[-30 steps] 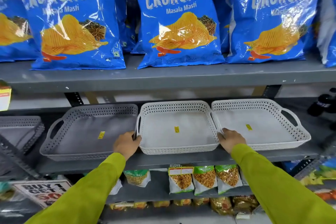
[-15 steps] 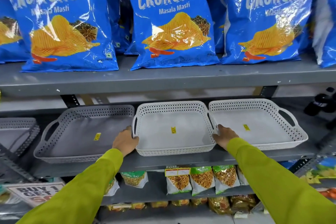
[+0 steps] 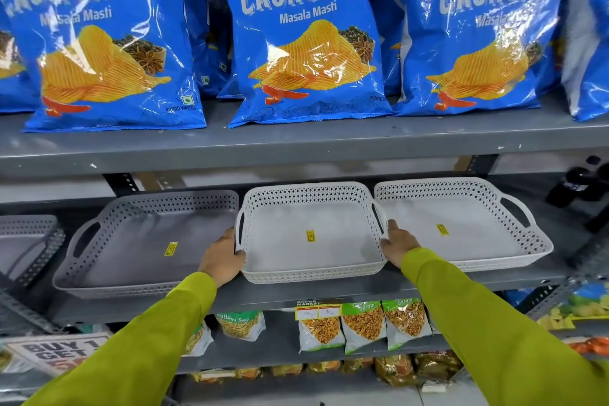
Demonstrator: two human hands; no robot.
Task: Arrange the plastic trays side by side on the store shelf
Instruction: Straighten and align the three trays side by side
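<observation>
The left hand (image 3: pixel 223 257) clasps the left handle of the middle white tray (image 3: pixel 309 234), fingers curled around it. The right hand (image 3: pixel 397 245) presses on that tray's right handle, but its fingers are hidden, so its grip cannot be told. Between both hands the tray holds only a yellow sticker (image 3: pixel 310 236). Right of the right hand a second white tray (image 3: pixel 461 224) touches it; left of the left hand sits a grey tray (image 3: pixel 145 241), all on the shelf (image 3: pixel 329 293).
</observation>
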